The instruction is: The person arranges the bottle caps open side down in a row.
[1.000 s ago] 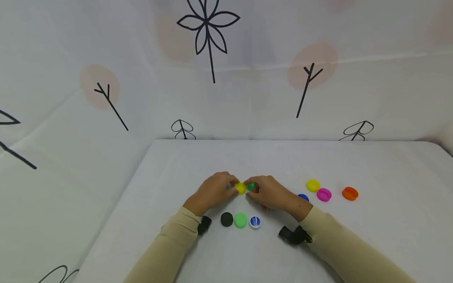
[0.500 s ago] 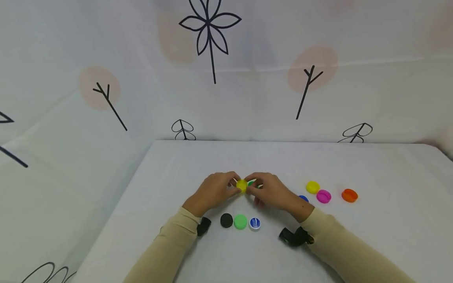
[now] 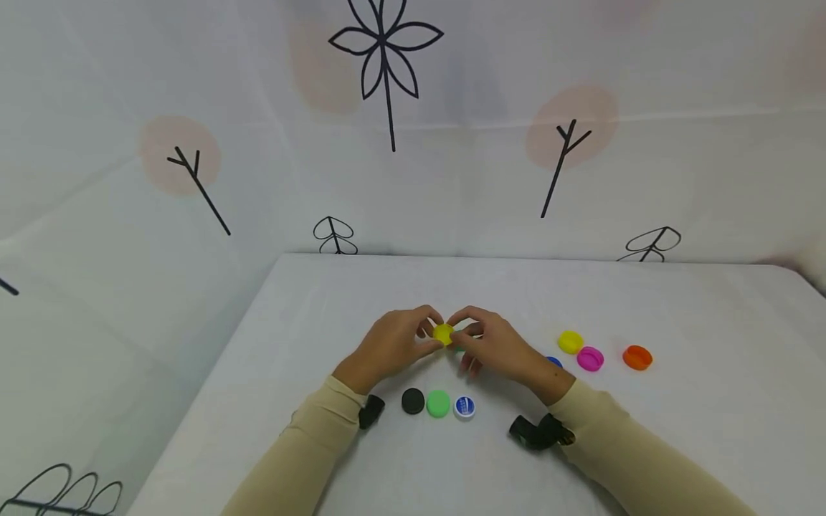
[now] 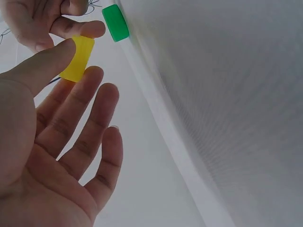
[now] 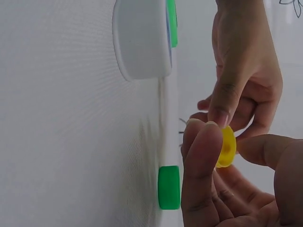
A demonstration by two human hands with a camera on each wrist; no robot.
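A yellow bottle cap is up off the table between both hands, tilted on edge in the wrist views. My left hand pinches it between thumb and fingertips; the other fingers extend loosely in the left wrist view. From the opposite side, my right hand has its thumb and fingers on the same yellow cap. A dark green bottle cap sits on the table below the hands, mostly hidden behind the right fingers in the head view.
Nearer on the white table are a black cap, a light green cap and a white-and-blue cap in a row. To the right lie another yellow cap, a pink one, an orange one and a partly hidden blue one.
The yellow cap has risen off the table in the left hand and shifted slightly right. The right hand's fingers have closed in from beside the green cap onto the yellow cap.
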